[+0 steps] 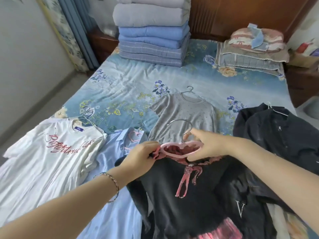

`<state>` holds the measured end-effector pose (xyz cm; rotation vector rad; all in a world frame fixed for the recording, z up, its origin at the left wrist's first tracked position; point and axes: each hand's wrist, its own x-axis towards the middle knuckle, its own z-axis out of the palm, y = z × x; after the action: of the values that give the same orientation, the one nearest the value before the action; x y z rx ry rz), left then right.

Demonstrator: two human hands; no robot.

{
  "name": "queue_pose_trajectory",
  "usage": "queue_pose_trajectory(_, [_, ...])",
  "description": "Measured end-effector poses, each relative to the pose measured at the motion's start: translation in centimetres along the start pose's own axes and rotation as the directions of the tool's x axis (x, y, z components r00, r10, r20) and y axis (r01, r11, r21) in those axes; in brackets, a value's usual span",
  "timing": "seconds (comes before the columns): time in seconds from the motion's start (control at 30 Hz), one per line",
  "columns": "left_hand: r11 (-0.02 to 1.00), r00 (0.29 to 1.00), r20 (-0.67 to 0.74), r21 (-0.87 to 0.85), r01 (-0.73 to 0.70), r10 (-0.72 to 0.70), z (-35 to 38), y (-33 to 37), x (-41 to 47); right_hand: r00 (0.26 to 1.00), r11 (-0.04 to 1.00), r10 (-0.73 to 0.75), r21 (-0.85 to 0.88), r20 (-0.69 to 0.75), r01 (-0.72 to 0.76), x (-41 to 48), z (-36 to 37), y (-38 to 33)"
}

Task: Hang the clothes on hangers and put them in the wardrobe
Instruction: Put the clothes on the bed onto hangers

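On the bed with the blue flowered sheet [129, 83], the black top with pink lace collar and pink bow [198, 204] lay in the near middle, under both hands. The left hand [143, 154] pinched the left side of its neckline between curled fingers. The right hand [205, 145] held the pink plastic hanger with metal hook [170, 145] at its right shoulder, fingers closed around it. The hanger sat in the neck opening, so I judge this top was only half fitted.

Four garments already lay on hangers: the white T-shirt with red script [57, 152] at the left, the light blue collared shirt [114, 152] beside it, the grey short-sleeved T-shirt [186, 111] farther away, and the dark navy shirt [276, 131] at the right. I could not tell whether more dark cloth at the near right was another garment. The wardrobe was not in view, so all the carrying seemed left to do.
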<state>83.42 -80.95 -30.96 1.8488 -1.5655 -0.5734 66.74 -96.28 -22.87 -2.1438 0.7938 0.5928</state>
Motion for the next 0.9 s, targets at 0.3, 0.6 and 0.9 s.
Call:
queue_pose_trajectory(0.3, [0.940, 0.949, 0.011, 0.142, 0.312, -0.316, -6.4, -13.4, -2.5, 0.948, 0.967, 0.243, -0.031, -0.204, -0.254, 6.9, 3.8, -7.5])
queue_pose_trajectory(0.6, [0.814, 0.800, 0.180, 0.246, 0.527, -0.572, -4.4, -27.7, 2.9, 0.806, 0.859, 0.489, 0.020, -0.333, -0.512, 17.8, 11.0, -3.1])
queue_pose_trajectory(0.9, [0.837, 0.832, 0.194, 0.314, 0.448, -0.519, 5.5, -36.7, 13.8, 0.742, 0.808, 0.557, 0.034, -0.373, -0.589, 26.6, 11.5, 2.0])
